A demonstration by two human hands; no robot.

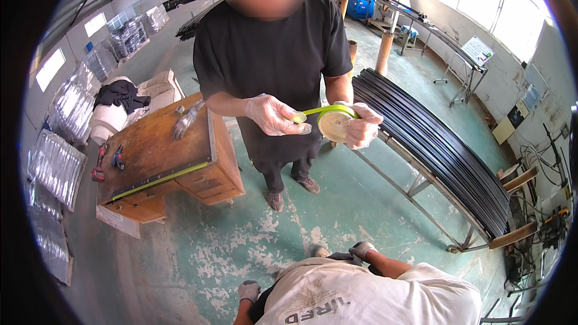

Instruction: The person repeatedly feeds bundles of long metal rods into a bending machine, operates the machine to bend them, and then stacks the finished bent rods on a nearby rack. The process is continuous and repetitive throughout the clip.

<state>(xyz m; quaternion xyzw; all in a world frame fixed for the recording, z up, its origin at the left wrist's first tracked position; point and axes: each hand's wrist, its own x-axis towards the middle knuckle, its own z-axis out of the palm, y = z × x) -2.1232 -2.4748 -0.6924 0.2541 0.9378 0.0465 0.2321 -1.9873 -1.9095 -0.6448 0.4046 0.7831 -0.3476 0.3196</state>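
My left hand (pixel 248 290), in a grey work glove, hangs beside my body at the lower edge, its fingers too small to make out. My right hand (pixel 363 250), gloved too, rests by the dark cloth at my waist, and its fingers are partly hidden. Neither hand shows a thing in it that I can make out. Facing me, a person in a black T-shirt (pixel 274 54) wears thin clear gloves. One of that person's hands holds a roll of yellow-green tape (pixel 335 125); the other pinches the pulled-out end, with a strip stretched between.
A wooden desk (pixel 174 150) at the left carries a red power drill (pixel 100 165), another tool (pixel 118 157) and a grey glove (pixel 188 120). To the right, long black profiles (pixel 433 144) lie on a metal rack (pixel 415 186). Wrapped stacks (pixel 60 162) line the left wall.
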